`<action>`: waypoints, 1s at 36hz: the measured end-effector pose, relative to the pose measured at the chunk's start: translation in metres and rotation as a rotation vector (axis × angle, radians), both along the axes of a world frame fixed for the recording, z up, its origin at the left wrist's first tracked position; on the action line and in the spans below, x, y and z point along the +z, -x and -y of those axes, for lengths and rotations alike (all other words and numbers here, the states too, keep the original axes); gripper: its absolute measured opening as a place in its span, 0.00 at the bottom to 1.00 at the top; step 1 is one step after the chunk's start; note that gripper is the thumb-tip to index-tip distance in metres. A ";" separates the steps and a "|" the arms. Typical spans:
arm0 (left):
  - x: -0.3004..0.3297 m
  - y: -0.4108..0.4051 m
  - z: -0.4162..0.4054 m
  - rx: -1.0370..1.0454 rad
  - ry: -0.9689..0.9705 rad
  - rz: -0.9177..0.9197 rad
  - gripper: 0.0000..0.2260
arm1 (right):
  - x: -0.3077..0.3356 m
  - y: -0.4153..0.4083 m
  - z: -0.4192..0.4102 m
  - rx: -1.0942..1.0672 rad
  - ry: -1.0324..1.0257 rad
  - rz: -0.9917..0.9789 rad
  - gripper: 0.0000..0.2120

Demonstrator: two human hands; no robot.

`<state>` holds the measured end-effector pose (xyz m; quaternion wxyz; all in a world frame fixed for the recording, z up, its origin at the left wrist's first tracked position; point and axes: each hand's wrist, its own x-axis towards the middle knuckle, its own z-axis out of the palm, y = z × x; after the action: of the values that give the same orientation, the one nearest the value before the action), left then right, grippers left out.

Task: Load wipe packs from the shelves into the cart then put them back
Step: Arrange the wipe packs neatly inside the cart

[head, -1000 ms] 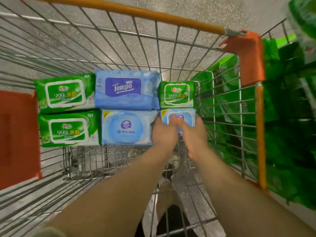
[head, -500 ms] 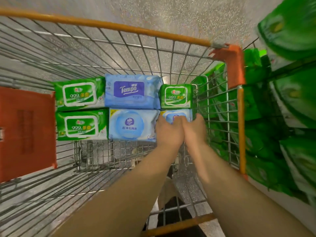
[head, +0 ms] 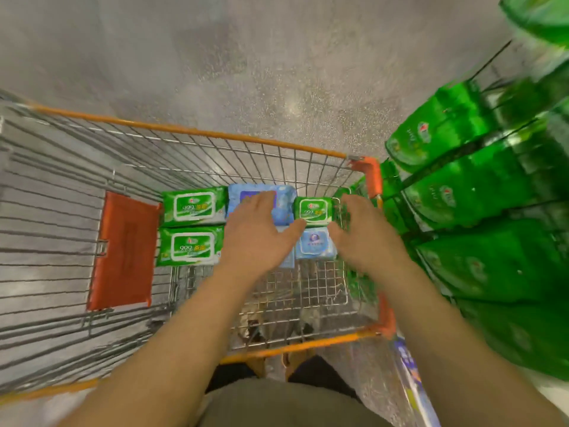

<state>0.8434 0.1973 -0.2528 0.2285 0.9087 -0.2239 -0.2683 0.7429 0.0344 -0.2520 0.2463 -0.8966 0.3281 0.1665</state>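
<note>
Inside wire cart (head: 172, 155), small blue pack (head: 314, 244) lies between spread fingers (head: 294, 227).

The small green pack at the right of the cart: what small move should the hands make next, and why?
Probably close both hands on the small green pack. The left hand and right hand hang open on either side of it, thumb tips near its lower corners, gripping nothing; it lies above the small blue pack.

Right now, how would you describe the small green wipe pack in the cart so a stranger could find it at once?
Start at the wire cart with orange trim and look at its floor by the right wall. The small green pack lies there, behind a small blue pack, between the two hands. It is about half the width of the two big green packs at the left.
</note>
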 end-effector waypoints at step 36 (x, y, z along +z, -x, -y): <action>0.242 0.254 0.013 -0.773 0.342 0.263 0.52 | 0.251 0.370 -0.069 -0.397 0.395 0.257 0.32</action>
<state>0.5898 0.1840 -0.0107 0.2279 0.7336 -0.6158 -0.1751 0.3728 0.1038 -0.0012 0.1346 -0.8592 0.4890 -0.0667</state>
